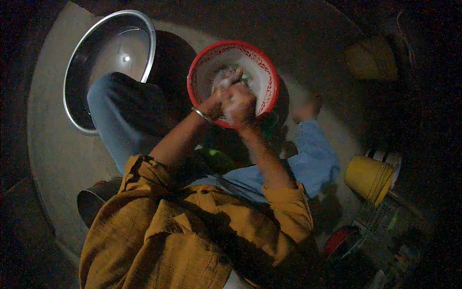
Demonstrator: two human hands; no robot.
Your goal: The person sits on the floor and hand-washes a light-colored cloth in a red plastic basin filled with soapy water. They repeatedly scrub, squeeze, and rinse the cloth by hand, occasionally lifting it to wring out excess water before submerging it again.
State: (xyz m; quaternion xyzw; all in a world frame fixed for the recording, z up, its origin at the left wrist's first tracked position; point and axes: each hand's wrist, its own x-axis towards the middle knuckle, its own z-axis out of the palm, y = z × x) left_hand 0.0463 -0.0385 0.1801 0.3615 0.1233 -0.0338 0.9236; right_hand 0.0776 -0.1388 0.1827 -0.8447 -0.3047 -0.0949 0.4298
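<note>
The person squats on a concrete floor (57, 159) and works both hands together over a red-rimmed basin (267, 72) set on the floor ahead of the knees: the left hand (222, 89), a bangle at its wrist, and the right hand (240, 103) are curled closed and pressed against each other around something soapy and pale that cannot be made out, so the step in hand looks like scrubbing in suds. Judged from this, rinsing comes next, needing a loosened grip over the basin; a large steel bowl (77, 72) sits toward the floor's far left, a yellow bucket (368, 178) lies at the right edge, and no labels or signs are legible
</note>
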